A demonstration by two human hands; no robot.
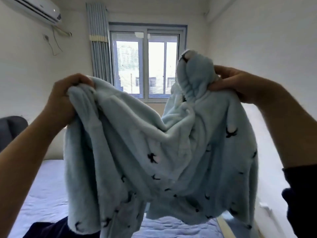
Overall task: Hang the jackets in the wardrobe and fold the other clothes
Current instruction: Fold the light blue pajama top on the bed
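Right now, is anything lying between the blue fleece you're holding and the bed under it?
Yes. A dark garment lies on the bed at the near left, where the hem of the fleece hangs. The left hand and right hand grip its top.

Only the arms of the person can be seen from here. The left hand (68,98) and the left forearm (25,152) are bare as far as the view shows them. The right hand (240,85) and the right forearm (283,126) are bare too, up to near the elbow, where a dark navy sleeve (301,194) begins. This sleeve sits bunched in thick, soft folds, and its edge makes an uneven line across the arm. Low on the left there is more dark navy cloth (44,229); I cannot tell if the person wears it.
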